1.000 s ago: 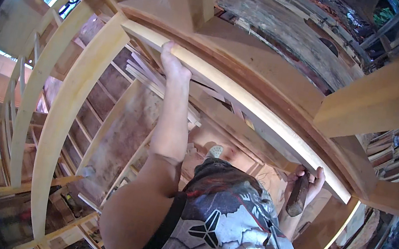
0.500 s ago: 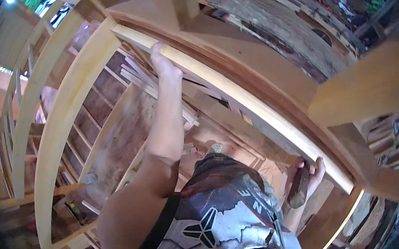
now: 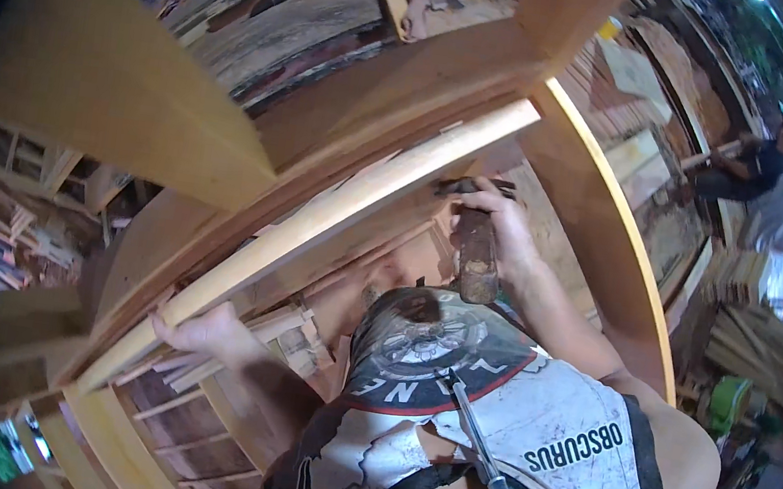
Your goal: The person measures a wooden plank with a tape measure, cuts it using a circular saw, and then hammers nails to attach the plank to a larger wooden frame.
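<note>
- Through the camera I am looking down past the wearer's shirt (image 3: pixel 568 406), which is filling the view on the near side of the strip (image 3: pixel 346 211); a pen (image 3: pixel 483 452) is hanging at its neckline.
- I am holding the hammer (image 3: pixel 478 266) in the right hand (image 3: pixel 503 225), on the near side of the strip, below its right end; the fingers are curling closed around it.
- I am laying the left hand (image 3: pixel 203 327) against the strip, toward its left end; one digit is showing at the edge, the others are hiding, so I cannot tell how far they are closing.
- The strip is slanting up to the right along the near side of the rail (image 3: pixel 413 84); I cannot tell whether they are touching throughout.
- A curved board (image 3: pixel 603 213) is running back from near the strip's right end.
- A post (image 3: pixel 136 82) is standing beyond the strip's left half.
- Farther beyond the strip, a co-worker's hand (image 3: pixel 414 25) is showing beside the rail.
- Well right of the strip, another person (image 3: pixel 765 173) is sitting.
</note>
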Tool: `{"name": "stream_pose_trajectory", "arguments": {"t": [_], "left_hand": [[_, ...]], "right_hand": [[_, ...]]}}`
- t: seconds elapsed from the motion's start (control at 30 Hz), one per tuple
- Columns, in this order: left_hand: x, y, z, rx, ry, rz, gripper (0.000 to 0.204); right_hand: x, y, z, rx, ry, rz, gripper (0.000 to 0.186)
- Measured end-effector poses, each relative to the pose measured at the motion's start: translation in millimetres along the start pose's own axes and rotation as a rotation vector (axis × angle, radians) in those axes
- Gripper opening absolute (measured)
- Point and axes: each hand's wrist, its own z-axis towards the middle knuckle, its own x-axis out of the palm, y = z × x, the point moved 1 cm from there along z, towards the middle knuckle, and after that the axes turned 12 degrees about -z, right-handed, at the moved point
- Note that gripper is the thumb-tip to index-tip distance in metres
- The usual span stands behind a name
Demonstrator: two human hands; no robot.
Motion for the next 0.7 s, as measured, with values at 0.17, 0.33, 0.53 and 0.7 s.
{"name": "stream_pose_trajectory", "arguments": {"t": [0.17, 0.33, 0.53, 0.7], "left_hand": [[4.9, 3.6, -8.3, 0.123, -0.105, 0.071, 0.062], [16.8, 6.5, -14.7, 0.135, -0.078, -0.005, 0.058], [23.9, 14.3, -30.7, 0.117, -0.108, -0.038, 0.056], [24.8, 18.4, -39.0, 0.107, -0.105, 0.014, 0.067]], "right_hand": [[-40.6, 15.7, -41.0, -0.106, -0.069, -0.232, 0.071], [-47.7, -8.6, -45.8, 0.003, -0.099, 0.046, 0.023], [-33.1, -17.8, -34.8, 0.058, 0.015, 0.626, 0.031], [0.8, -8.5, -48.1, -0.228, -0.332, 0.466, 0.033]]}}
